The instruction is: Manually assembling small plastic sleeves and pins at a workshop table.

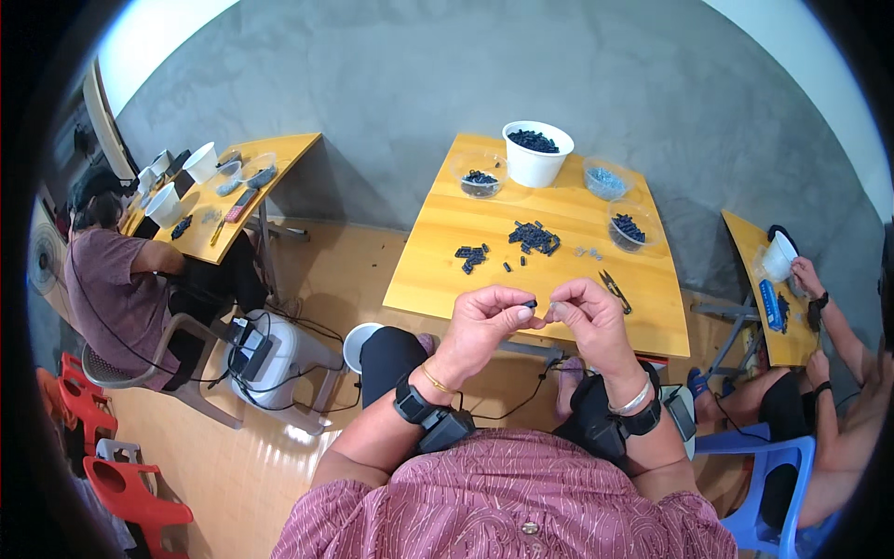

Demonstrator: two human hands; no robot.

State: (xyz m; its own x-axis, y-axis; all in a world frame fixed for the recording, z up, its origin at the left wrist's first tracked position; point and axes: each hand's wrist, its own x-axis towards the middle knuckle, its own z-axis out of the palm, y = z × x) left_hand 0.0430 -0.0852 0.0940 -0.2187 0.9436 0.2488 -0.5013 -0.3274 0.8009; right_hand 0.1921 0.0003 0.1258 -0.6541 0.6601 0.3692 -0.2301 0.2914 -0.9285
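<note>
Left hand [489,317] and right hand [587,312] are meeting above the square yellow wooden table's [438,270] near edge, fingertips together pinching a small dark plastic piece [531,304]; similar loose dark pieces [533,237] are lying mid-table beside small black snips [614,290].

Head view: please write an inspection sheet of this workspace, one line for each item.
Surface: square yellow wooden table, bare at its near edge.
Job's things: small dark plastic piece pinched between both hands; loose piles of dark pieces at the table's middle.
Clutter: white plastic bucket of dark pieces, three clear bowls at the far side, small snips near the right edge.
Grippers: left hand and right hand are raised above the near edge, fingertips meeting.
Cables: black cable hanging below the hands.
Surroundings: grey wall; other people seated at two side tables.
</note>
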